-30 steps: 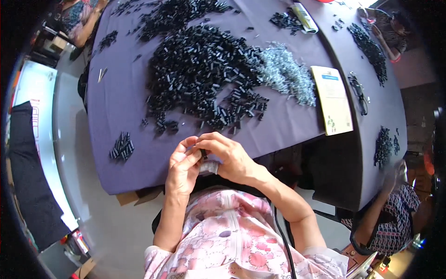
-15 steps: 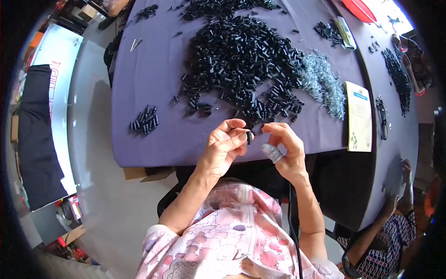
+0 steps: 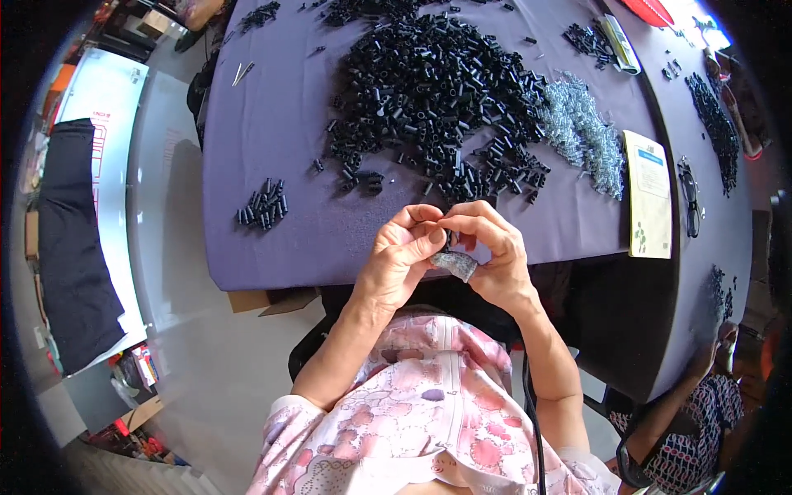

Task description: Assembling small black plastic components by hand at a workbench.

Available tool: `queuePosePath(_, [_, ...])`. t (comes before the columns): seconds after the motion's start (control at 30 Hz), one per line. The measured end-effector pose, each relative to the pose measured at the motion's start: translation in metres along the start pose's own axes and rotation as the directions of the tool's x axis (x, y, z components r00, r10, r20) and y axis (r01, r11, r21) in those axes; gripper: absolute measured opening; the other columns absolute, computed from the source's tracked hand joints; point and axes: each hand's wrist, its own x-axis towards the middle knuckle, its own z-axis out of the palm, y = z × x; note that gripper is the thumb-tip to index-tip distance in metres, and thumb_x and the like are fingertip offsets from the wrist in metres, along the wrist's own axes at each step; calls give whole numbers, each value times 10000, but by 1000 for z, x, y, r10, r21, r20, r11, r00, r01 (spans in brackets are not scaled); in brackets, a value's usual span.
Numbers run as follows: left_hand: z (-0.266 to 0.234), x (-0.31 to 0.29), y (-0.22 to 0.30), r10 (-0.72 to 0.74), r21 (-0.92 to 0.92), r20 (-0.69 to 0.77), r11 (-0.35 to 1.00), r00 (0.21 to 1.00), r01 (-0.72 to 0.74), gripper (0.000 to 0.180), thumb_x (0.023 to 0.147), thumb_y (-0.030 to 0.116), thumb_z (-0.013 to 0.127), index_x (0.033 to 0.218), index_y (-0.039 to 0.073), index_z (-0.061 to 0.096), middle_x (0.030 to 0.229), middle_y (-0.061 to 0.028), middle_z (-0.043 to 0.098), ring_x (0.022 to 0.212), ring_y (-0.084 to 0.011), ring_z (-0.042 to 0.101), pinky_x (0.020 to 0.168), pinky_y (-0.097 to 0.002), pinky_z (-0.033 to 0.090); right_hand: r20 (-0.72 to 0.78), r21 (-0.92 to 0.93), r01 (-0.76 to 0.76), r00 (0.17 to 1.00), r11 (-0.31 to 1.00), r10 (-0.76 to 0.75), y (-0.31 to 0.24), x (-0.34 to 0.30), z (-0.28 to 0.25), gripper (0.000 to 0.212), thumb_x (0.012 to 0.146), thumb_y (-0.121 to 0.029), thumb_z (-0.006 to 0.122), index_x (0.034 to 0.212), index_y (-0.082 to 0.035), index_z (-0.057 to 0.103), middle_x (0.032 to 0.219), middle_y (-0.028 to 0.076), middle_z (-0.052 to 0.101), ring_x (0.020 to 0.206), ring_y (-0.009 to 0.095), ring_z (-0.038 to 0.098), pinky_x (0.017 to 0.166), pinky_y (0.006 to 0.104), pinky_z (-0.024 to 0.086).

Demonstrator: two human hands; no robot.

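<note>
plainly, a small black piece is pinched between the thumb and fingers of the left hand, over the near edge of the purple-covered desk. the right hand is set close from the other side, its fingers bent and their tips brought beside the top of the piece; whether it is gripped by them too cannot be told, as the contact is hidden. the right thumb is wrapped in a greyish covering. beyond the hands, a large heap of black tubes is spread, bordered on its right by a pile of clear, silvery bits. at left, a smaller cluster of black tubes is laid well apart from the heap, and two thin sticks are placed farther up. to the right of the silvery bits, a pale yellow booklet is laid, with dark-framed glasses set down near it. at lower right, another person in patterned clothing is partly seen.
</note>
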Motion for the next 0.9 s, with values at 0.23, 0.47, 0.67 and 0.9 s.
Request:
queuePosePath(0.23, [3,0,2,30,-98,34,995,999,-26,237,847,-2,617,1069,43,546,907,-78,632,845,-159,616,794,-287,499,-89,393,-46,992,918,87,13,-5,14,335,689,28,726,1004,-51,645,959,28,580,727,86,529,624,219,429])
queuePosePath(0.47, [8,0,1,22,-76,-12,997,1000,-23,232,846,-2,619,1061,52,549,924,-65,624,863,-150,610,800,-286,497,-50,447,-49,996,893,80,21,-7,12,301,725,27,704,1019,8,638,1028,70,561,815,84,510,707,207,420])
queuePosePath(0.67, [6,4,-3,13,-96,-2,995,1000,-13,242,845,-23,606,1068,52,549,933,-62,616,865,-150,609,811,-286,492,-77,515,-55,991,855,110,22,-12,13,311,733,51,682,1036,5,633,1053,72,556,842,99,514,728,218,426])
queuePosePath(0.9, [-7,-11,21,327,421,-167,877,930,-232,197,807,-29,650,993,15,603,889,-50,628,779,-143,631,569,-208,447,-62,-178,-72,996,981,62,11,-24,-24,455,695,56,656,1126,-65,573,1039,123,587,895,272,614,731,336,515])
